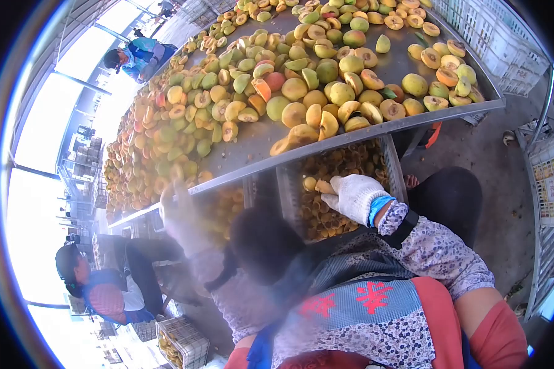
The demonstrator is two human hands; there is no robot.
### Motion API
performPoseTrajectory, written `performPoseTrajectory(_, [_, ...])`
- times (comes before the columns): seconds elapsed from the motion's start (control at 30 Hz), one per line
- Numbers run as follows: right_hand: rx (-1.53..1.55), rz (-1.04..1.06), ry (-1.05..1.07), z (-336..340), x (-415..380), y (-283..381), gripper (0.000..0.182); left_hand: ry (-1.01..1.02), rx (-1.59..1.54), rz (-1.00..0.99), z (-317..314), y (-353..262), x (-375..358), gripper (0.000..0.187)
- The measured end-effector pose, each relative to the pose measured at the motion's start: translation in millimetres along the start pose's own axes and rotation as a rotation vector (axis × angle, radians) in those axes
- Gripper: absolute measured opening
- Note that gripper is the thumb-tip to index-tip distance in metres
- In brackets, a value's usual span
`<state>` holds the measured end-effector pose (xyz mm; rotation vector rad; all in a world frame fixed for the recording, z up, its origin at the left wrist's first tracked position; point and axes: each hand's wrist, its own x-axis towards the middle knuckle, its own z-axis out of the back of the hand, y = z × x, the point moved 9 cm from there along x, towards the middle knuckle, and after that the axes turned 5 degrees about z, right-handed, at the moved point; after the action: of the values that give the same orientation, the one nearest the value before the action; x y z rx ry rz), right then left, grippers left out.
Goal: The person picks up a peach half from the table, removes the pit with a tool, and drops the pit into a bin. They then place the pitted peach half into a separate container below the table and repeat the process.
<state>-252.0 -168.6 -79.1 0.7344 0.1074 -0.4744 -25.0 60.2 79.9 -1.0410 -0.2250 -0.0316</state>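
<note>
Near the crate under the table's front edge, my right hand (353,198), in a white knitted glove, is closed with its fingertips around a small yellow-brown apricot piece (324,186). Below it, the crate (282,192) holds many brownish apricot halves (320,218). My left hand (180,209), also gloved, is smeared by motion at the table edge further left, its fingers indistinct. A metal-topped table (351,130) carries a large heap of green, yellow and orange apricots (294,89), some whole and many cut open to show the pit or hollow.
A second fruit-filled crate (228,206) is under the table, left of the first. White crates (498,37) are stacked at the far right. One person (104,286) sits at the left, near a crate (184,341) on the floor; another person (141,56) is across the table.
</note>
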Motion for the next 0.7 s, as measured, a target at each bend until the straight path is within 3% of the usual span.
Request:
performPoseTrajectory(0.07, [-0.009, -0.017, -0.120, 5, 7, -7, 0.037, 0.397, -0.167, -0.146, -62, -41, -36, 0.039])
performPoseTrajectory(0.1, [-0.010, -0.018, -0.125, 3, 9, -11, 0.037, 0.516, -0.152, -0.352, -96, -53, -51, 0.038])
performPoseTrajectory(0.13, [-0.008, 0.001, -0.223, 11, 9, -14, 0.038, 0.705, -0.194, -0.430, -137, -45, -64, 0.043])
performPoseTrajectory(0.17, [-0.007, 0.018, -0.319, 18, 8, -17, 0.039, 0.718, 0.111, -0.574, -165, -54, -81, 0.047])
performPoseTrajectory(0.2, [0.003, -0.035, -0.324, 18, 11, -23, 0.038, 0.739, 0.176, -0.796, -189, -63, -99, 0.050])
performPoseTrajectory(0.23, [0.002, -0.043, -0.326, 23, 8, -21, 0.038, 0.876, 0.275, -0.651, -221, -47, -105, 0.047])
performPoseTrajectory(0.37, [0.001, 0.002, -0.313, 36, -2, -14, 0.037, 1.012, 0.158, -0.499, -260, -37, -94, 0.042])
performPoseTrajectory(0.4, [-0.027, 0.024, -0.267, 49, -10, 1, 0.029, 0.969, 0.072, -0.423, -261, -29, -84, 0.039])
performPoseTrajectory(0.43, [-0.053, 0.049, -0.221, 54, -13, 10, 0.026, 1.023, -0.203, -0.390, -255, -30, -80, 0.035])
performPoseTrajectory(0.5, [-0.033, 0.092, -0.274, 42, -5, 3, 0.027, 0.961, -0.445, -0.098, -232, -35, -74, 0.032])
performPoseTrajectory(0.53, [0.052, 0.124, -0.358, 44, -5, 5, 0.028, 0.957, -0.443, -0.097, -219, -41, -77, 0.032])
performPoseTrajectory(0.6, [0.134, 0.163, -0.440, 43, 0, 8, 0.030, 1.037, -0.687, 0.231, -207, -33, -84, 0.029])
performPoseTrajectory(0.7, [0.325, 0.218, -0.572, 48, 2, 18, 0.032, 1.017, -0.756, 0.189, -198, -25, -97, 0.027])
